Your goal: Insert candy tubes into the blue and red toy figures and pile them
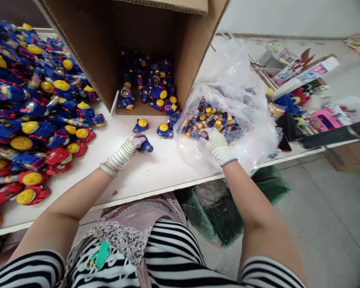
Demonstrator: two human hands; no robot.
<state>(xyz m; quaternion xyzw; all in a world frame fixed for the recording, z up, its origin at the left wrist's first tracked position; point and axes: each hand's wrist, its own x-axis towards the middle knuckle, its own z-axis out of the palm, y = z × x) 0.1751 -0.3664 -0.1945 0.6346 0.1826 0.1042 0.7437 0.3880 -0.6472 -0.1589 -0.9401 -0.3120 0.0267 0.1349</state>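
Left gloved hand (123,153) pinching blue-and-yellow toy (144,144) on white table (156,176), lol, two more toys just beyond. Right gloved hand (219,148) bunched at clear plastic bag (192,148) of small toys (210,118), grip unclear. Cardboard box (147,36) far, big toy heap (27,120) left.

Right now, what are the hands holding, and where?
The left hand grips a blue toy by its near side. The right hand is at the edge of the plastic bag; any grip there cannot be told.

Bright, even light, soft glare on the plastic bag (219,80), edges visibly bowed.
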